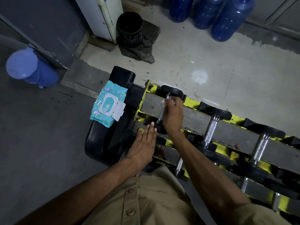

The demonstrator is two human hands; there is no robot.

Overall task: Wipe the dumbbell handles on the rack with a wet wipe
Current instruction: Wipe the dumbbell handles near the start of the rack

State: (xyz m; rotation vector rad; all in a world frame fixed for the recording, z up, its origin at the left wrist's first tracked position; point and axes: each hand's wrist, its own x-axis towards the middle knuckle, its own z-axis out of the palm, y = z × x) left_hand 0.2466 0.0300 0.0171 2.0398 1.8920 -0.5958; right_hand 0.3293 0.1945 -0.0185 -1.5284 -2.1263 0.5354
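r hand [172, 117] grips wet wipe [164, 101] on dumbbell handle [160, 114]; l hand [142, 143] flat, fingers apart; wipes pack [108, 104] lid open, center-left.

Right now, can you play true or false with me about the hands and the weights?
1. The right hand wipes the leftmost dumbbell's metal handle with a white wet wipe. True.
2. The left hand holds a wipe too. False: it lies flat and open.
3. The teal wet-wipe pack has its lid shut. False: the lid is flipped open.
4. The black-and-yellow rack holds more dumbbells. True.
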